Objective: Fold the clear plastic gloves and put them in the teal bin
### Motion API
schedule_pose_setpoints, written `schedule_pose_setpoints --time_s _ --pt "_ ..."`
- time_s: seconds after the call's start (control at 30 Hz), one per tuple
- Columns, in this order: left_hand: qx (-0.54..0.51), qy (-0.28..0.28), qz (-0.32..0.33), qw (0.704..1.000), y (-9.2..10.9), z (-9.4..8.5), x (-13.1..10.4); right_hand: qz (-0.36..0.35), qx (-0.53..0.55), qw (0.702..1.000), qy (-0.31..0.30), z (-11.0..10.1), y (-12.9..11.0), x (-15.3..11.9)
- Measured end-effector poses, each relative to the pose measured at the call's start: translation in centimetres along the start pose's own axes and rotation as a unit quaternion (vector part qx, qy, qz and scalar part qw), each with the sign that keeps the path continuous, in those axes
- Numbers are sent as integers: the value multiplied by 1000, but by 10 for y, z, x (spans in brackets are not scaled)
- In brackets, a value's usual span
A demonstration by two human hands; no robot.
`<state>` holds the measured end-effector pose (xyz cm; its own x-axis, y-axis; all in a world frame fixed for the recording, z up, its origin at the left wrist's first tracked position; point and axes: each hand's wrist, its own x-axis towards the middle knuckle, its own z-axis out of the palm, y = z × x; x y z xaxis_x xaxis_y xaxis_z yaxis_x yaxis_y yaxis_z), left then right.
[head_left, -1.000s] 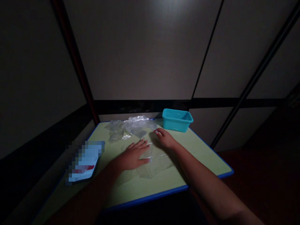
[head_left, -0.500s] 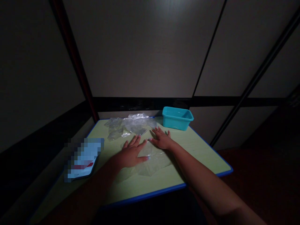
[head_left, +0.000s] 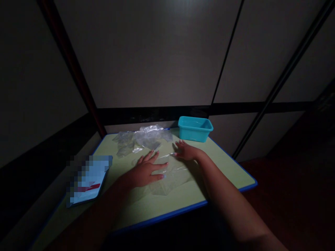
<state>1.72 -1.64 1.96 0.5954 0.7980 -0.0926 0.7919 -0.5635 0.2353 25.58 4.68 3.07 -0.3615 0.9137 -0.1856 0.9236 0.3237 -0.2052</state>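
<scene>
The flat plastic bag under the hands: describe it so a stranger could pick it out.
On the green table, find the teal bin at the far edge. Nearer lies one clear bag, pressed by the left hand and right hand. Unlike the crumpled pile, it lies flat.

**Pale green, blue and teal under dim light**

A pale green table (head_left: 214,167) edged in bright blue carries a clear, colourless plastic bag (head_left: 170,176) that shows the green through it, with faint white glints along its creases. Behind it lies a heap of plastic bags (head_left: 141,138), equally transparent and catching whitish highlights. A teal tub (head_left: 195,128), plain and unpatterned, stands at the far edge. A light blue item (head_left: 87,177) with a red streak is blurred, its pattern unreadable. The wall panels (head_left: 157,52) are grey, split by black lines; a post (head_left: 70,66) at the corner looks dark red, perhaps brown.
</scene>
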Motion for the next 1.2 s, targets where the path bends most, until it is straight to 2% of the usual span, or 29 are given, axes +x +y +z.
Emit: schedule_pose_setpoints --time_s 0.13,0.27,0.47,0.73,0.9,1.2 --pt "-2 -9 7 1000 -4 1 1 4 -7 998 -57 0 6 1" --pt "-4 -10 25 1000 -11 -1 2 21 -7 998 -64 3 10 5" --pt "-10 -7 42 999 -15 -7 1 37 -7 998 -43 4 11 4" --pt "0 5 47 999 -10 -16 -1 43 6 999 -16 4 9 2" --pt "-9 22 31 999 -8 -12 0 39 -2 999 -3 4 9 2" --pt "0 25 42 999 -7 -6 2 21 5 999 44 4 1 1"
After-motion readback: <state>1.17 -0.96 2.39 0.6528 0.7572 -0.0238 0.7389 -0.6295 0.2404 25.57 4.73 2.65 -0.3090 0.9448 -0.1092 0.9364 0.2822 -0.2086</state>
